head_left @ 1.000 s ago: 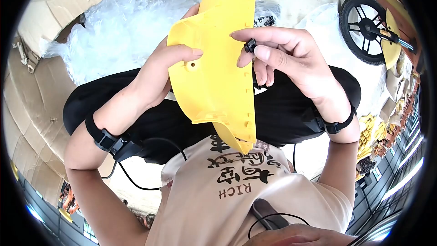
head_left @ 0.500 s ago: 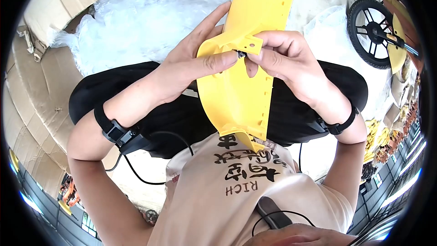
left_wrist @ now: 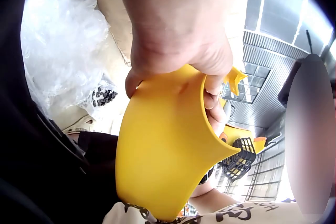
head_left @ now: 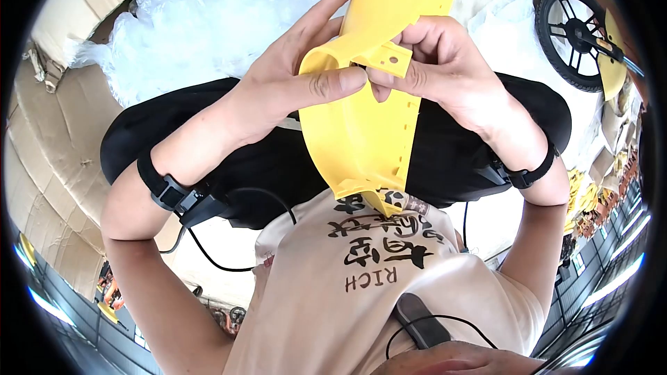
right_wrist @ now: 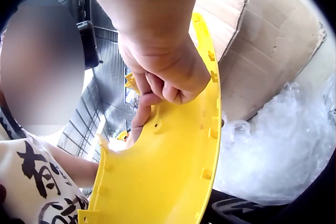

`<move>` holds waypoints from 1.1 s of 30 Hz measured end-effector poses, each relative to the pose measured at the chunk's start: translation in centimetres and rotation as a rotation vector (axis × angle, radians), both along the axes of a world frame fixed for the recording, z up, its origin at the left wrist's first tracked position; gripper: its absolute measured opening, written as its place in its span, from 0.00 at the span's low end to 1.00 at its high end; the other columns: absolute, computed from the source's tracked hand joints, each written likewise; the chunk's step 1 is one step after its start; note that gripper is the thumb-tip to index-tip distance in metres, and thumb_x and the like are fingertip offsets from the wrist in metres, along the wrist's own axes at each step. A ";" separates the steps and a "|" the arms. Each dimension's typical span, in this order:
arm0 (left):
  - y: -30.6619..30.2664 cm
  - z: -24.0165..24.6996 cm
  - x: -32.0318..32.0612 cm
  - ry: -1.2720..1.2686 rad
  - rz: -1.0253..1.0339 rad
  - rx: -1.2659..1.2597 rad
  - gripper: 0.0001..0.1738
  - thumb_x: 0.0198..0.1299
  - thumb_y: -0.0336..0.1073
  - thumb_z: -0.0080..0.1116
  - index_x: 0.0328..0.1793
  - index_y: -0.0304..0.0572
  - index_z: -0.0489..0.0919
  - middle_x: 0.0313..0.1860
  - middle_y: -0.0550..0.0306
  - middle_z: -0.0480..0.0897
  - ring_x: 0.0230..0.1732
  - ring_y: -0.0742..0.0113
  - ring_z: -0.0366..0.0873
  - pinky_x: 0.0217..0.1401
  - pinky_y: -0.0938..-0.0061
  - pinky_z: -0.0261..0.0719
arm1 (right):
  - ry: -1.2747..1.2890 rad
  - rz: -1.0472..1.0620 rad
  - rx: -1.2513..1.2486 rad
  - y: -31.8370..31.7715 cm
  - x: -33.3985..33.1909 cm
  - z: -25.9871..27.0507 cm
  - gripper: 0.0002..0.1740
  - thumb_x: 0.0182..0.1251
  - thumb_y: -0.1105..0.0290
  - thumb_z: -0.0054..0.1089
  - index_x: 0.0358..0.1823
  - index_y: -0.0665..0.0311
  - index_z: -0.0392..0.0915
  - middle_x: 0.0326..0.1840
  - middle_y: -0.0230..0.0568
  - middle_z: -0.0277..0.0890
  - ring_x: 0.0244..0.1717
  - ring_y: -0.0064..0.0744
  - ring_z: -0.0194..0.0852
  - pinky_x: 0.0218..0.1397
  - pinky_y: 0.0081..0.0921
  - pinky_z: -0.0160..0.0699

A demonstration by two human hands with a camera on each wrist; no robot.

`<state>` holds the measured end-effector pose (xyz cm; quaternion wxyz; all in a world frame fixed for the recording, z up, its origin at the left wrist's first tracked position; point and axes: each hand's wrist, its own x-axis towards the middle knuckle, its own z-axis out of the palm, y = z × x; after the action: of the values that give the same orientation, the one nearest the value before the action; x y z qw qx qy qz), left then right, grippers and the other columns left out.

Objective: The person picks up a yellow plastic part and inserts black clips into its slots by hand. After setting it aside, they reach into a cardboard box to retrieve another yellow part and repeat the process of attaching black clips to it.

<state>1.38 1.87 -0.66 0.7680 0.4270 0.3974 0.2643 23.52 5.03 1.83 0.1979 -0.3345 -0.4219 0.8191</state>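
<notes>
A curved yellow plastic cover (head_left: 354,132) is held up over the person's lap, its long edge lined with small tabs. My left hand (head_left: 278,87) grips its left rim, thumb across the near face. At a flap (head_left: 394,60) with holes in it, my right hand (head_left: 455,73) has curled fingers and a thumb pinching close to the left thumb's tip. The small black clip at that spot is almost wholly covered by the thumbs and the flap. Within the right wrist view, the curled right fingers (right_wrist: 170,87) lie against the cover's inner side.
Crumpled clear plastic wrap (head_left: 194,28) lies on the floor ahead, beside cardboard (head_left: 55,146). A black spoked wheel (head_left: 573,36) stands at the far right. Cables (head_left: 208,257) run from the wrist straps past the lap.
The right hand has brought the black clip from beside the cover to its flap. The left thumb moved to that spot, and the cover turned and shifted right.
</notes>
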 end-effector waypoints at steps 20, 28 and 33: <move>0.1 0.5 1.2 -0.013 0.082 -0.077 0.49 0.65 0.48 0.61 0.84 0.47 0.46 0.72 0.49 0.69 0.71 0.62 0.69 0.72 0.68 0.67 | -0.531 -0.019 0.637 -1.3 -0.8 1.3 0.05 0.61 0.75 0.63 0.37 0.67 0.84 0.28 0.41 0.83 0.25 0.33 0.80 0.31 0.26 0.76; 0.1 0.9 1.1 0.058 0.146 -0.039 0.47 0.61 0.38 0.59 0.84 0.46 0.48 0.68 0.50 0.71 0.63 0.67 0.72 0.66 0.72 0.70 | -0.474 -0.133 0.574 -2.0 -1.2 -0.1 0.04 0.59 0.75 0.61 0.31 0.69 0.83 0.19 0.37 0.77 0.17 0.23 0.70 0.23 0.22 0.68; 0.2 1.0 0.9 0.100 0.138 0.064 0.48 0.57 0.34 0.57 0.84 0.46 0.49 0.68 0.49 0.71 0.62 0.67 0.72 0.65 0.72 0.70 | -0.489 -0.159 0.608 -2.0 -1.7 0.2 0.04 0.57 0.75 0.62 0.29 0.69 0.83 0.16 0.37 0.75 0.16 0.24 0.70 0.22 0.22 0.68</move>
<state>2.30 2.10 0.30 0.7131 0.4354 0.4553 0.3076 21.85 3.04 2.04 0.2442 -0.4776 -0.6525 0.5352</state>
